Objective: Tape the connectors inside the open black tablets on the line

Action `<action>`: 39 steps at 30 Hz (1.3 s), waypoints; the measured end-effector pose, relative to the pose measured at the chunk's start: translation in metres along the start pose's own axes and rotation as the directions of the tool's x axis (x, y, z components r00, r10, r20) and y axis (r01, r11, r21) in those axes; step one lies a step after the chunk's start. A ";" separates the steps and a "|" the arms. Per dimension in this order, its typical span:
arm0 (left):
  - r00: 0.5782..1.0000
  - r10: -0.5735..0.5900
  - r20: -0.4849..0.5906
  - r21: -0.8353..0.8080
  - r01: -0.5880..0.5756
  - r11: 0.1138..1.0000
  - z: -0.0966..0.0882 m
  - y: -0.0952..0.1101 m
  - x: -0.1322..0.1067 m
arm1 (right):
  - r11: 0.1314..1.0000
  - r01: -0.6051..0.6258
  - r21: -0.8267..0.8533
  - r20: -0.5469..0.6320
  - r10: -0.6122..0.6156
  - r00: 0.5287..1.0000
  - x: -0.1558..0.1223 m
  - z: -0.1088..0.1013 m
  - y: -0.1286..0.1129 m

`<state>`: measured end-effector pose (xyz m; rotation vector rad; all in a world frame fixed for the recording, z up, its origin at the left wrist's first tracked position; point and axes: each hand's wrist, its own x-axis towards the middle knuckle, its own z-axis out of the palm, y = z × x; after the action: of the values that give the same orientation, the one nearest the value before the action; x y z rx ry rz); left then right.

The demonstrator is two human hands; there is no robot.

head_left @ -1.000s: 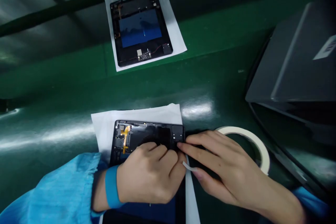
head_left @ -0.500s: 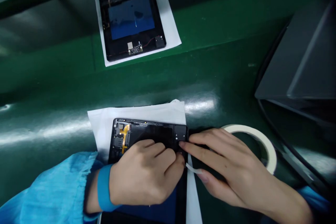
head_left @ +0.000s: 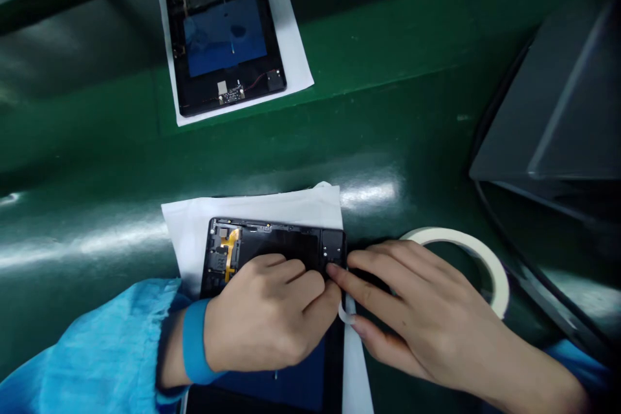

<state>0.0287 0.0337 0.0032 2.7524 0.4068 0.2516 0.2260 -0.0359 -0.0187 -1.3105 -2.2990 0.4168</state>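
Note:
An opened tablet (head_left: pixel 272 242) with its inner parts showing lies on a white sheet (head_left: pixel 272 207). Over its right half, my left hand (head_left: pixel 272 314) is closed in a fist, and its curled fingertips and anything in them are hidden. My right hand (head_left: pixel 412 304) reaches in from the right with fingers stretched and the thumb apart. Its index fingertip rests on the tablet's right edge. A short white strip (head_left: pixel 345 314), which looks like tape, curls between the right thumb tip and the left hand; the thumb touches its end.
Behind my right hand lies a cream tape roll (head_left: pixel 485 259) on the green surface (head_left: pixel 242 149). Farther back, another opened tablet (head_left: pixel 228 32) rests on a white sheet. A dark grey box (head_left: pixel 557 116) and a black cable (head_left: pixel 509 226) stand at the right.
The far tablet and its sheet have shifted left. My right thumb has moved slightly left and up, and the white strip is more curled. My left hand is almost still.

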 end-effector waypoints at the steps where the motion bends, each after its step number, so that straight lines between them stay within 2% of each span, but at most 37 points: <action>1: 1.000 0.002 0.004 0.007 -0.002 1.000 0.000 0.000 0.000 | 0.999 0.009 -0.039 0.007 -0.009 1.000 0.000 0.000 -0.001; 4: 1.000 0.001 0.007 0.042 -0.001 0.999 -0.001 0.000 -0.002 | 0.992 0.037 -0.124 0.012 -0.036 0.999 0.000 0.000 -0.005; 9: 0.996 -0.083 0.021 0.055 0.082 0.995 -0.002 0.001 -0.006 | 0.976 0.084 -0.203 -0.004 -0.087 0.996 -0.002 0.003 -0.009; 13: 0.988 -0.145 0.053 0.034 0.144 0.989 -0.004 0.001 -0.008 | 0.958 0.077 -0.277 0.012 -0.077 0.997 -0.005 0.005 -0.014; 17: 0.985 -0.160 0.064 0.026 0.158 0.987 -0.003 0.001 -0.010 | 0.943 0.062 -0.328 0.016 -0.060 0.998 -0.007 0.009 -0.016; 26: 0.984 -0.179 0.017 0.002 0.179 0.984 0.003 -0.003 -0.013 | 0.932 0.100 -0.350 -0.071 -0.133 0.989 -0.006 0.014 -0.015; 34: 0.991 -0.135 0.015 -0.003 0.135 0.991 0.005 -0.006 -0.014 | 0.961 -0.020 -0.274 -0.141 -0.020 0.990 -0.006 0.021 -0.021; 39: 0.993 -0.121 0.003 -0.020 0.121 0.992 0.005 -0.006 -0.014 | 0.946 0.018 -0.323 -0.110 -0.056 0.992 -0.010 0.024 -0.023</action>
<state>0.0150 0.0337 -0.0051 2.6958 0.5655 0.2211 0.2010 -0.0572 -0.0304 -1.3959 -2.3550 -0.0543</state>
